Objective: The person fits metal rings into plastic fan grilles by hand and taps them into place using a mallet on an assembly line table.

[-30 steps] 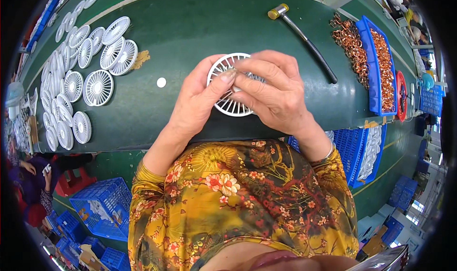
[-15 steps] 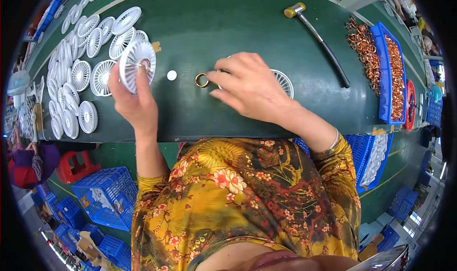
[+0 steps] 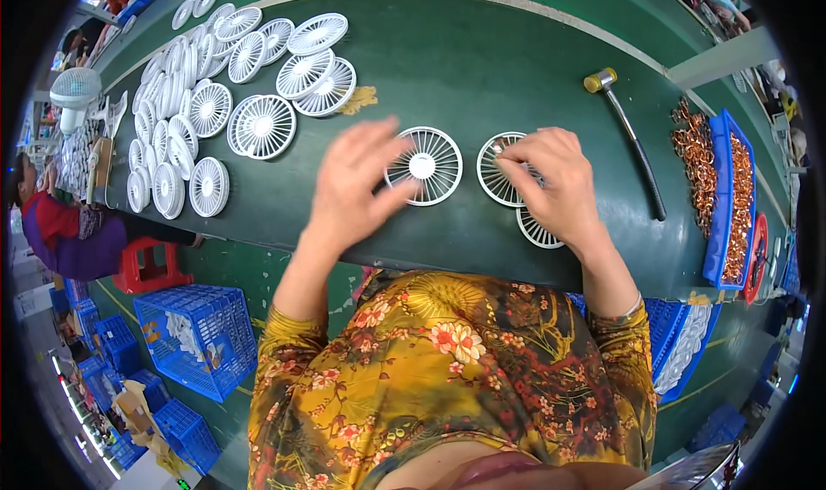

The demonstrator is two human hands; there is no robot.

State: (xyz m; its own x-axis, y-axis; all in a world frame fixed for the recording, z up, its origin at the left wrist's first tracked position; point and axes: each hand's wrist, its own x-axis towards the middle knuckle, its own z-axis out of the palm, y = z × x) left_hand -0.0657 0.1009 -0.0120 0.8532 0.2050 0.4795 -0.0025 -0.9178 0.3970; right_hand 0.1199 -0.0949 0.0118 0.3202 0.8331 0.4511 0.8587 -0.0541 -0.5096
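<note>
A white spoked disc (image 3: 443,163) with a solid white centre lies flat in front of me. My left hand (image 3: 354,184) is at its left edge, fingers apart and slightly blurred, holding nothing. To the right, my right hand (image 3: 551,180) hovers over a second white spoked disc (image 3: 489,180). Its thumb and fingertips are pinched together near that disc's upper left, where a small shiny copper-coloured piece (image 3: 497,147) shows; its full shape is hidden. Part of a third spoked disc (image 3: 535,230) shows below the right hand.
Many white spoked discs (image 3: 209,110) are heaped at the left. A hammer (image 3: 632,137) with a yellow head lies to the right, before loose copper rings (image 3: 691,163) and a blue tray (image 3: 716,240) of copper rings. Blue crates (image 3: 196,339) and a red stool (image 3: 151,266) stand on the floor.
My left hand has let go of a raised spoked disc; one now lies flat beside it. The loose copper ring and white round piece no longer show on the bare tabletop. The view has shifted.
</note>
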